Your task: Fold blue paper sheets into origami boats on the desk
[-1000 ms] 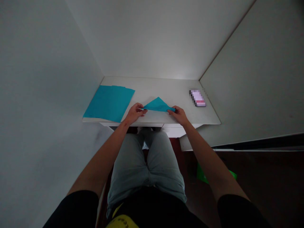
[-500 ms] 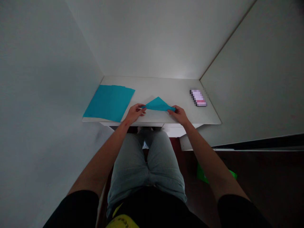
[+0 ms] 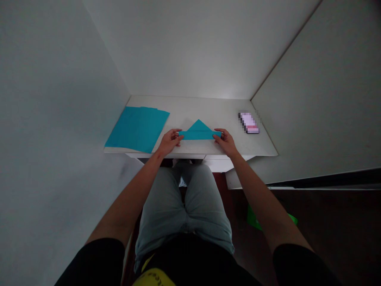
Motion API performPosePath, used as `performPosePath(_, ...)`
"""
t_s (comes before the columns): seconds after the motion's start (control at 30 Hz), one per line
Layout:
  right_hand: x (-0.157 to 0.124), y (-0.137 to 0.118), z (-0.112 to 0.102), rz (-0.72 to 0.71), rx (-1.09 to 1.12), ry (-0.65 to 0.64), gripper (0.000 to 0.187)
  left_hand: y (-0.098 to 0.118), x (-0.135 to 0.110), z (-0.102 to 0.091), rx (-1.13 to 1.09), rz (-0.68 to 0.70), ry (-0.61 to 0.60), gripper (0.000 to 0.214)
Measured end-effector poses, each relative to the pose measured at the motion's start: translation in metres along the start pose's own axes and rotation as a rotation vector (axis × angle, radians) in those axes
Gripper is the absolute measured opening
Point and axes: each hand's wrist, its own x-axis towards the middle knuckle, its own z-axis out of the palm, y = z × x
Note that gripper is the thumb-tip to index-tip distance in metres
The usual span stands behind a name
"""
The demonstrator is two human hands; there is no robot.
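Teal paper (image 3: 199,135), between left hand (image 3: 169,142), right hand (image 3: 226,143)

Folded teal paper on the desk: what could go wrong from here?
The folded teal paper is held at its ends by the left hand and right hand, so the band might slip or crease unevenly. It sits near the white desk's front edge and could slide off. The left hand might also nudge the teal paper stack.

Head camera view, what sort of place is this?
It looks like a small desk nook at home, though I can't be sure: a white desk fitted between pale walls, a stack of teal paper sheets on it, and a blurred phone-like object at its right end.
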Motion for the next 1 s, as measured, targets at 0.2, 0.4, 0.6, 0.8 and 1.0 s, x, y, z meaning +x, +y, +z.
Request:
performPosePath(0.2,0.001,0.005,-0.002,-0.048,-0.124,0.051,0.051,-0.002,-0.001,-0.003,0.170,-0.015,-0.010,0.041)
performPosePath(0.4,-0.004,0.003,-0.001,-0.064,-0.328,0.039,0.038,-0.003,-0.003,-0.012,0.375,0.195,0.018,0.021)
performPosePath(0.6,-0.002,-0.003,0.000,-0.210,-0.387,-0.234,0.032,-0.002,-0.007,-0.044,0.648,0.337,-0.197,0.014)
performPosePath(0.8,0.004,-0.005,-0.012,-0.231,-0.399,-0.373,0.032,-0.003,-0.002,-0.046,0.678,0.261,-0.206,0.014)
performPosePath(1.0,0.011,-0.001,-0.010,-0.136,-0.468,-0.287,0.039,0.000,0.009,-0.036,0.744,0.151,-0.165,0.031)
